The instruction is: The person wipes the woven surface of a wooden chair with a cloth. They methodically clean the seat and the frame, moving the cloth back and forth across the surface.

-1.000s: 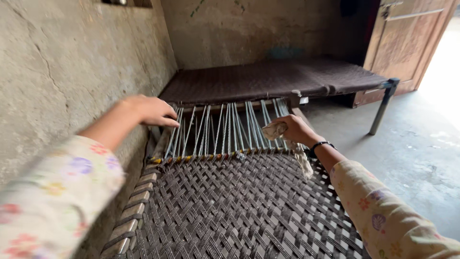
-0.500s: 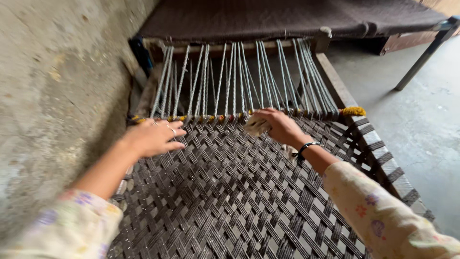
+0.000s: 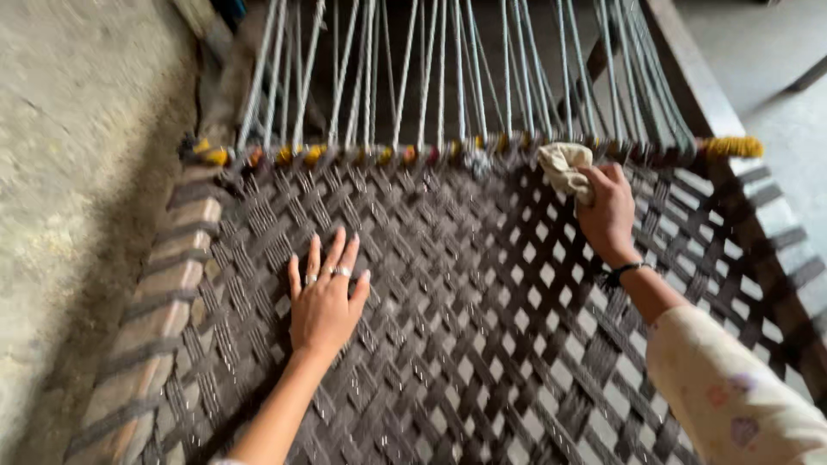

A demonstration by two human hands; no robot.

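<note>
Two hands on the cot, both over the woven bed.

Left hand (image 3: 326,297): flat, fingers spread, palm down on the weave (image 3: 482,344), left of centre. Holds nothing. Rings on two fingers.

Right hand (image 3: 607,211): closed around a pale cloth (image 3: 564,165), bunched up, most of it sticking out past the fingers toward the far end. Dark band on that wrist, floral sleeve (image 3: 732,396) behind it.

Key relation: cloth sits at the far edge of the weave, touching or just short of the knot line (image 3: 388,155) where dark strapping ends and the grey cords (image 3: 431,69) begin. So it lies ahead and to the right of the left hand, well apart from it. Right hand is the one on it; left is nearer the body and nearer the left rail (image 3: 164,293).

Axes: knot line runs left-right across the view; cords run away from the person, fanned slightly. Weave is diagonal to both. Yellow binding (image 3: 730,146) at the right end of the knot line, just beside the right rail (image 3: 689,69).

Containers: none in view. Wall (image 3: 77,129) close on the left, concrete floor (image 3: 792,129) at right.
</note>
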